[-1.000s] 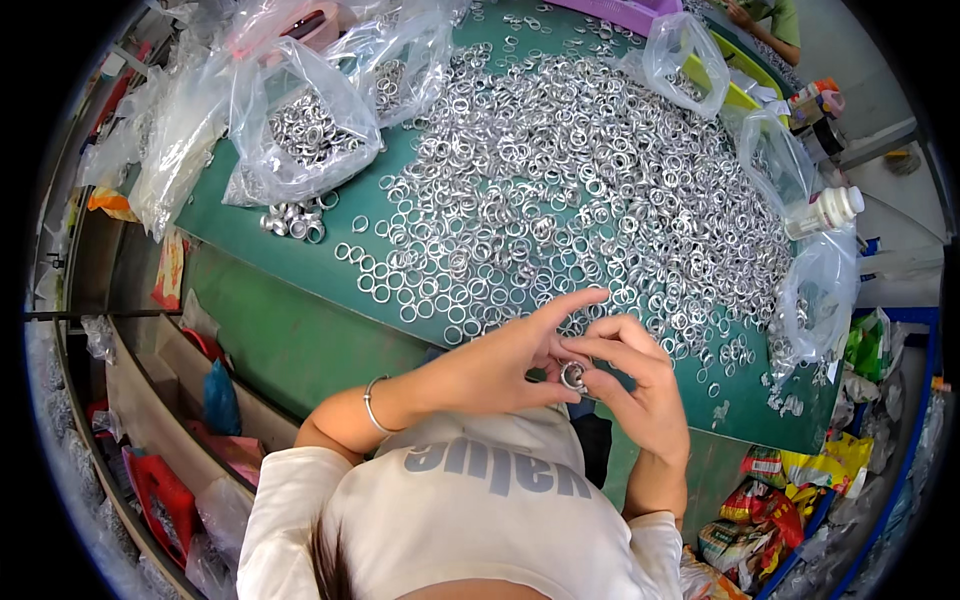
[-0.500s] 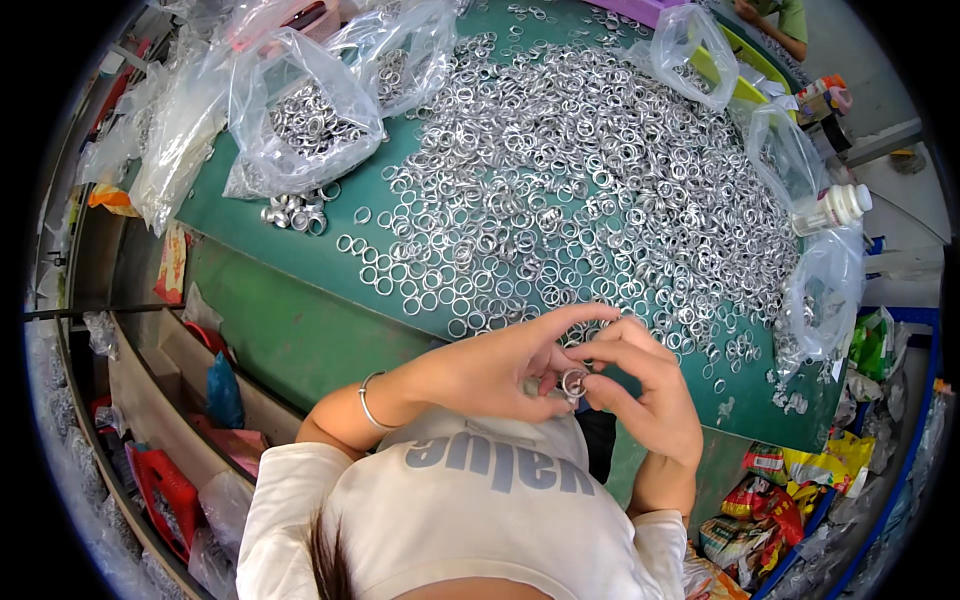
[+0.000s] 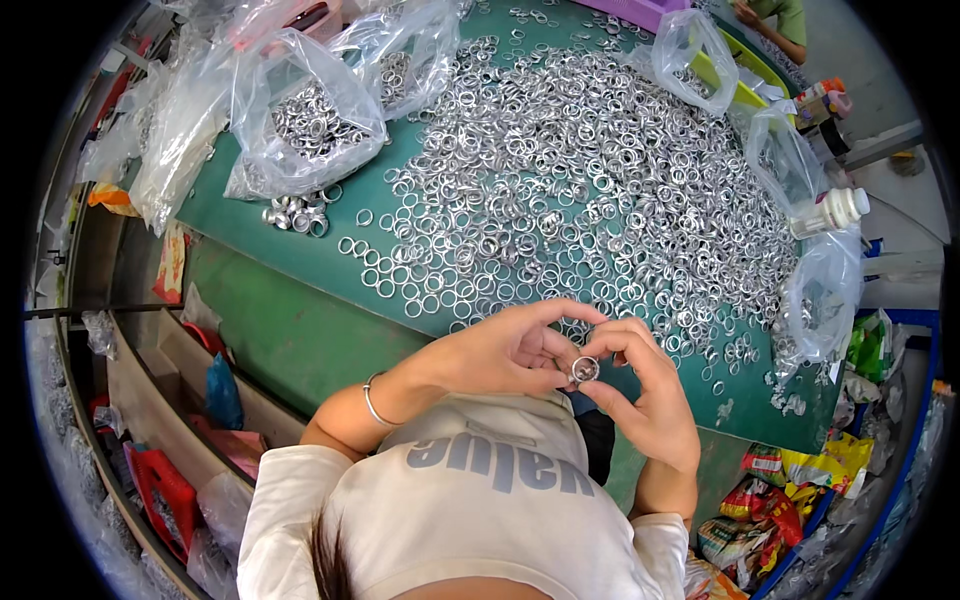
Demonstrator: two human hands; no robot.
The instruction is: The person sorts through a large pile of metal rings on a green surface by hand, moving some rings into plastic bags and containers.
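A silvery metal ring [image 3: 586, 370] is held upright between my two hands, in front of my chest at the table's near edge. My right hand [image 3: 648, 400] pinches it between thumb and fingers from the right. From the left, the curled fingertips and thumb of my left hand [image 3: 505, 350] close on the same ring; whether more rings lie inside that hand is hidden. Just beyond my hands spreads a large heap of similar loose rings [image 3: 620, 170] on the green tabletop [image 3: 330, 265].
Clear plastic bags of rings [image 3: 300, 120] stand at the back left, beside a small ring cluster [image 3: 297, 213]. A white bottle [image 3: 835, 210] and more bags [image 3: 825, 290] line the right edge. Another person's arm [image 3: 785, 40] shows far right. Packets [image 3: 780, 490] fill a blue-edged bin below.
The held ring has moved slightly right and up and now faces me more squarely. My left thumb and fingers have shifted around it; my right hand has barely moved.
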